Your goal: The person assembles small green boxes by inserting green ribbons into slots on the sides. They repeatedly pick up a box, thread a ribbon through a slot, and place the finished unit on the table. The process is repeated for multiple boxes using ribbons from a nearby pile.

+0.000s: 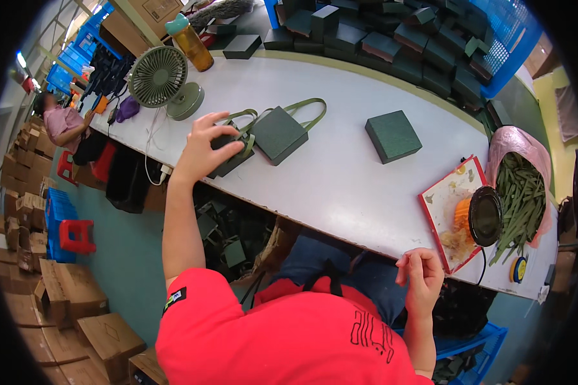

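At the table's front left edge, my left hand (202, 149) is closed on a small dark green box (236, 164), its thumb and fingers at the top. Part of that box is hidden behind the hand. A green ribbon loop stands up at its far side. Touching or very near it, on the right, lies another green box with a ribbon handle (280, 135). A green box without a visible ribbon (394, 136) sits apart, farther right. My right hand (422, 276) hovers by the front edge, fingers curled toward the thumb; anything in them is too small to make out.
A red-rimmed tray (435, 215) with an orange and black glue pot (485, 216) stands at the right, beside a pink bag of green ribbon strips (521, 192). Many green boxes (379, 45) are piled at the back. A fan (164, 83) and bottle (191, 45) stand far left.
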Motion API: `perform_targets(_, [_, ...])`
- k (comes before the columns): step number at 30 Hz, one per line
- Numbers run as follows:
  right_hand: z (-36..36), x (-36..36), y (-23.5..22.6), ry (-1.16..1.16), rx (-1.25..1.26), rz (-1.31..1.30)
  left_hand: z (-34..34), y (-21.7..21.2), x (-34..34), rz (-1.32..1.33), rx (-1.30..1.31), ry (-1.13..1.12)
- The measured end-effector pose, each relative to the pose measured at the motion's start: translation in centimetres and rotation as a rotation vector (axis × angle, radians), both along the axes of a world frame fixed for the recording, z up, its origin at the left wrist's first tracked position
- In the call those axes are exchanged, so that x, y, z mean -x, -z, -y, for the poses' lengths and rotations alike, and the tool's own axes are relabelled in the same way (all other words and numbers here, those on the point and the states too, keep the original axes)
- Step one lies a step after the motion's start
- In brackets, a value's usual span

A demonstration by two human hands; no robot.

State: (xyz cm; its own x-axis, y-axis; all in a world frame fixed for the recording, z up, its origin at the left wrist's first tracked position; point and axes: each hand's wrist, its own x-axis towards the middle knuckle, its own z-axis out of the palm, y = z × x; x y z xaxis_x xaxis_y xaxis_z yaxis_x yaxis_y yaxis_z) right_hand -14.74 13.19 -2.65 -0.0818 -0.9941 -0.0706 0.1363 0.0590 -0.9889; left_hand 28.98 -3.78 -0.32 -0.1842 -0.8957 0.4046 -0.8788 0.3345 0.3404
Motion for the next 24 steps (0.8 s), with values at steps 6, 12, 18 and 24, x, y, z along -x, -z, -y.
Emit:
perform_targets(6, [0.1, -0.3, 0.1, -0.013, -0.001, -0.017, 0.3, 0.5, -0.1, -0.204, -0.067, 0.030])
perform_targets(12, [-0.1, 0.0, 0.2, 0.007, -0.027, -0.018, 1.1, -1.2, 1.1, -0.556, 0.030, -0.155])
perform_targets(18, [-0.4, -0.3, 0.2, 0.018, -0.063, -0.023, 3.1, -2.8, 3.6, -0.588, -0.006, -0.247])
perform_targets(24, [-0.2, -0.8, -0.2, -0.026, -0.078, -0.060, 4.9, -1.0, 9.1, 0.327, 0.038, 0.144])
